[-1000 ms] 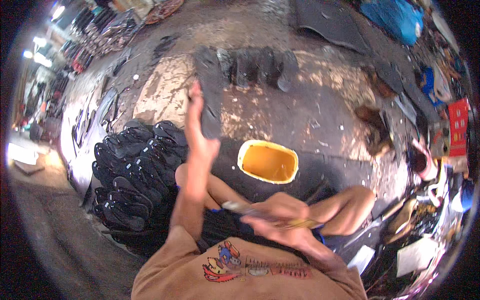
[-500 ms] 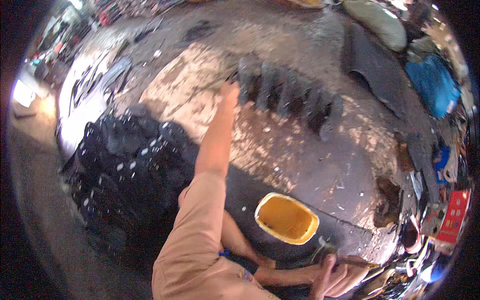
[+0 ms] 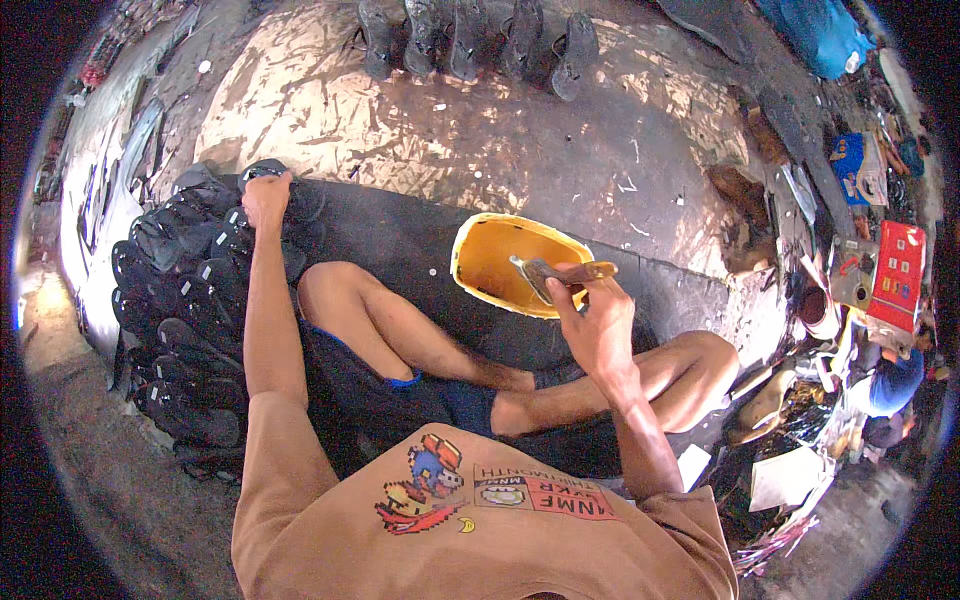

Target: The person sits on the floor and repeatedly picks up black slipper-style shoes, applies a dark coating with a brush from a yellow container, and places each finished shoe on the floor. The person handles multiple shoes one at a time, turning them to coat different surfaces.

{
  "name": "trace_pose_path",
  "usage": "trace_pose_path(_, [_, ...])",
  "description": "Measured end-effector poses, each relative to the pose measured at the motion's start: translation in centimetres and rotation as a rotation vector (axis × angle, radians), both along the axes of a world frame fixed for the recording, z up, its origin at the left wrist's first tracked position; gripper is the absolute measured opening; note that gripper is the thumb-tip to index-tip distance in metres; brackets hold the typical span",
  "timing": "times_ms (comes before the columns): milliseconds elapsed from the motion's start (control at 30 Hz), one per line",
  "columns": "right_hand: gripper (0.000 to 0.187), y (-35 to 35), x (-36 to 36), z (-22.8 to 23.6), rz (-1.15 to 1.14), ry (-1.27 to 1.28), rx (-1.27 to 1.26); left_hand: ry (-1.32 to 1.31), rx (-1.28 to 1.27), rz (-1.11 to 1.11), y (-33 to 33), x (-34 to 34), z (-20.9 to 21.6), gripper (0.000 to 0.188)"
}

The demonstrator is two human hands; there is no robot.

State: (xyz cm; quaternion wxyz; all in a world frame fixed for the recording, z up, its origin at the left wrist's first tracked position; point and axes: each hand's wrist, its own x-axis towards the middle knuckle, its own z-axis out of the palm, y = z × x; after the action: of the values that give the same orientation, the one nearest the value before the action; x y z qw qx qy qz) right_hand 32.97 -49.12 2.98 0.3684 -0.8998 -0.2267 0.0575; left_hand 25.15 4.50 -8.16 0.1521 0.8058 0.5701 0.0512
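My left hand [image 3: 266,203] is at the top of a heap of black sandals [image 3: 180,290], its fingers closed on the edge of one black sandal [image 3: 263,168]. Between the thumb and fingers of my right hand [image 3: 598,325] is a flat brush [image 3: 543,276] with a wooden handle. The brush's bristle end hangs over the yellow tub [image 3: 467,233], which holds an amber-yellow coating or liquid. Farther off, several black sandals [image 3: 468,45] lie side by side in a row.
My crossed legs [image 3: 420,340] lie just behind the tub. A worn, patchy board [image 3: 330,120] spreads ahead. At the right stand a red box [image 3: 898,275], a blue-and-white package [image 3: 857,170] and loose scraps. A blue bag [image 3: 820,35] lies at the far right.
My left hand has drawn back from the sandal row to the heap at left. My right hand has risen from the lower right to the tub with the brush. The view has shifted.
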Motion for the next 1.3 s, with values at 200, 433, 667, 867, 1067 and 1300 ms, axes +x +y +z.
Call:
trace_pose_path(200, [0.021,-2.0,0.2,-0.8,-0.241,0.051,0.222,-1.125,-0.622,0.288,-4.6,-3.6,6.0,0.034])
trace_pose_path(433, [0.028,-6.6,-0.1,0.6,-0.413,0.166,0.099,-0.371,0.113,-0.645,-24.9,-14.9,14.8,0.04])
trace_pose_path(667, [0.029,-6.0,0.2,4.7,-0.57,0.701,1.137,-0.506,-0.288,-0.522,-29.7,-16.3,14.2,0.044])
trace_pose_path(867, [0.03,-2.4,0.9,9.1,-0.108,0.285,0.781,-1.543,-2.038,-0.019,-35.7,-9.2,15.2,0.058])
trace_pose_path(1067, [0.027,2.0,1.6,9.3,-0.03,-0.48,0.474,-1.241,-1.946,-0.032,-37.7,-9.4,13.3,0.049])
trace_pose_path(1300, [0.02,-0.9,-5.6,6.8,-0.02,-0.146,0.565,-1.262,-1.8,-0.07,-36.9,-9.8,13.7,0.059])
